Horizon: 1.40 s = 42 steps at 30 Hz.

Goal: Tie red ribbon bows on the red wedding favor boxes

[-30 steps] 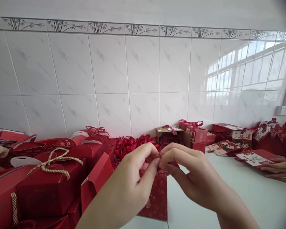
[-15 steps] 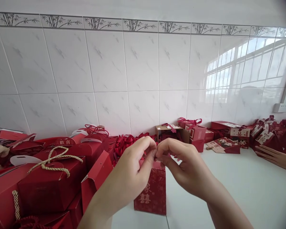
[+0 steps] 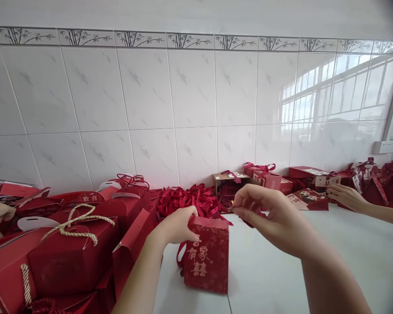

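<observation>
A red gift box point(image 3: 212, 257) with gold Chinese characters stands upright on the white table in front of me. My left hand point(image 3: 178, 226) is closed on its upper left corner, thumb on the front face and fingers hidden behind. Dark red ribbon point(image 3: 181, 257) hangs at the box's left side. To the right of the box and above the table, my right hand point(image 3: 268, 213) pinches a dark red ribbon point(image 3: 247, 223), partly hidden by the fingers. A tiny gold-coloured bit shows at its fingertips, too small to name.
Behind the box lies a heap of red ribbons point(image 3: 196, 198) beside an open carton point(image 3: 224, 189). Red boxes with a gold cord point(image 3: 74, 224) crowd the left. More decorated boxes point(image 3: 308, 198) line the tiled wall. Other people's hands show at the left edge point(image 3: 0, 213) and right point(image 3: 347, 196).
My hands, together above the box before, are now apart: the left has lowered onto the box's corner, the right has moved rightward. The other person's hand at right has reached toward the boxes.
</observation>
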### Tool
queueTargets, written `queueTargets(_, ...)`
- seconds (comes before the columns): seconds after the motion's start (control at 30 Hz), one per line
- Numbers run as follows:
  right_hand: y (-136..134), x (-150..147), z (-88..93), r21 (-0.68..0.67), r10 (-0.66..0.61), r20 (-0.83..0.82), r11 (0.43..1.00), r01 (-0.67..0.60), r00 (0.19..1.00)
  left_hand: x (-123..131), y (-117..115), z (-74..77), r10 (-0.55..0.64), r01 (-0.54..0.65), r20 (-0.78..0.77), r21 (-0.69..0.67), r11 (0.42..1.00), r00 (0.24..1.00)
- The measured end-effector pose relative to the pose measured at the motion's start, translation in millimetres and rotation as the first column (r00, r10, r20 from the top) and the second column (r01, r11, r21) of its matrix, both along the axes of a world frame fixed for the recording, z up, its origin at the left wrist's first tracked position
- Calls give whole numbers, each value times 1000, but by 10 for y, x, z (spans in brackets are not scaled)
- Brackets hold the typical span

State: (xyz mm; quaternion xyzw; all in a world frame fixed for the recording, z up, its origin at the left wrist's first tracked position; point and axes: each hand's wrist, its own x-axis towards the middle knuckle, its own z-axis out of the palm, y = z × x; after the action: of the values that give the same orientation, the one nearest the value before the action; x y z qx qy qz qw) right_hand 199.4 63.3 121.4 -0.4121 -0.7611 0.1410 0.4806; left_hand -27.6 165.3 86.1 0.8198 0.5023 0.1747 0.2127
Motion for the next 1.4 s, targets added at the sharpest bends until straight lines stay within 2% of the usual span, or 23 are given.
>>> queueTargets(0.1,20,18,4,-159,12,-131,987,-33,991,52,26,14,-8,5,201,15,1000,980)
queueTargets(0.17,62,43,-3,-227,65,-226,967,-118,972,90,-24,62,-32,0,430,75,997,902)
queueTargets(0.23,126,62,-20,-210,73,-285,968,-137,956,137,-101,121,-91,-5,587,160,987,805)
queueTargets(0.37,294,34,-82,-97,-37,-290,995,9,956,261,-255,207,-187,-67,702,318,946,687)
queueTargets(0.53,444,-86,-143,-11,19,-409,1000,-26,912,392,-384,195,-311,-83,753,434,897,580)
queueTargets(0.67,431,-150,-151,-87,130,-531,974,-207,837,425,-427,172,-360,-125,764,493,861,535)
queueTargets(0.73,392,-176,-151,-76,174,-538,965,-252,825,427,-440,176,-358,-125,785,477,870,505)
queueTargets(0.9,320,-245,-151,56,140,-415,990,-129,899,461,-481,165,-323,-95,844,397,913,428)
queueTargets(1.03,320,-279,-149,167,89,-345,985,-32,934,498,-488,131,-317,-119,851,397,910,419)
queueTargets(1.13,327,-286,-160,238,95,-345,971,-11,934,491,-471,124,-317,-139,838,414,900,444)
queueTargets(1.27,328,-278,-182,305,121,-329,952,-16,936,482,-458,128,-279,-114,852,362,925,442)
queueTargets(1.4,315,-257,-180,308,115,-314,951,-14,942,498,-484,141,-344,-87,842,413,907,416)
